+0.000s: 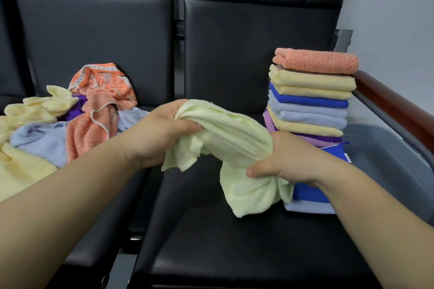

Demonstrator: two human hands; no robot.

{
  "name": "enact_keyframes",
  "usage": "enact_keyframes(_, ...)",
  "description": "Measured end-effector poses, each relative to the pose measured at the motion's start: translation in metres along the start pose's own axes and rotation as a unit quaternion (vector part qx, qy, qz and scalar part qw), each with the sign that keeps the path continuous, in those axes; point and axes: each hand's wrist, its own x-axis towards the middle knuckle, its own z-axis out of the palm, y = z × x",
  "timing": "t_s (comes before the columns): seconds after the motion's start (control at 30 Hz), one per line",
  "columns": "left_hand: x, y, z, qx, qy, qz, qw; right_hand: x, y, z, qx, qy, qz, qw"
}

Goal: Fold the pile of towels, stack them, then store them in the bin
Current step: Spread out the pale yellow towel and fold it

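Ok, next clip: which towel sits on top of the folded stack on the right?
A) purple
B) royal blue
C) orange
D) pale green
C: the orange towel lies on top of the folded stack, while the pale green towel is off the stack, held between the left hand and the right hand.

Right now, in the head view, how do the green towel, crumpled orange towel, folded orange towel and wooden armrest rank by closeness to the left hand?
1. Green towel: gripped by the left hand.
2. Crumpled orange towel: in the pile, just to its left.
3. Folded orange towel: atop the stack, to the right.
4. Wooden armrest: far right, beyond the stack.
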Motion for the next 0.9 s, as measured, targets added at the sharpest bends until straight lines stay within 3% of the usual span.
enact_keyframes(0.13,0.0,0.003,0.008,-0.029,-0.07,-0.028,0.997,0.002,-0.003,0.004,-0.107,0.043,0.004,0.993)
enact_keyframes(0.2,-0.001,0.001,0.007,0.101,-0.091,-0.037,0.99,0.001,-0.006,0.001,-0.131,0.063,-0.012,0.989)
enact_keyframes(0.27,0.001,-0.004,0.006,0.327,-0.086,-0.035,0.94,0.0,-0.005,-0.003,-0.128,0.085,-0.016,0.988)
enact_keyframes(0.33,0.002,-0.009,0.004,0.434,-0.079,-0.043,0.897,-0.001,-0.002,-0.006,-0.052,0.084,-0.008,0.995)
enact_keyframes(0.43,-0.001,-0.009,0.002,0.353,-0.041,-0.047,0.934,-0.002,0.0,-0.004,0.091,0.029,-0.018,0.995)
enact_keyframes(0.5,-0.003,-0.007,0.0,0.242,-0.003,-0.037,0.97,-0.003,-0.001,-0.003,0.117,-0.003,-0.033,0.993)
enact_keyframes(0.67,0.0,0.0,0.005,0.037,0.037,0.012,0.999,0.001,-0.003,0.002,-0.067,0.026,-0.009,0.997)
enact_keyframes(0.77,-0.001,0.004,0.014,0.071,0.026,0.013,0.997,0.001,-0.005,0.003,-0.121,0.071,-0.009,0.99)
enact_keyframes(0.83,0.0,0.003,0.01,0.163,-0.009,0.013,0.987,0.002,-0.002,-0.002,-0.099,0.091,-0.009,0.991)
enact_keyframes(0.9,-0.001,0.003,0.003,0.304,-0.049,-0.014,0.951,0.002,0.002,-0.007,-0.024,0.103,-0.001,0.994)
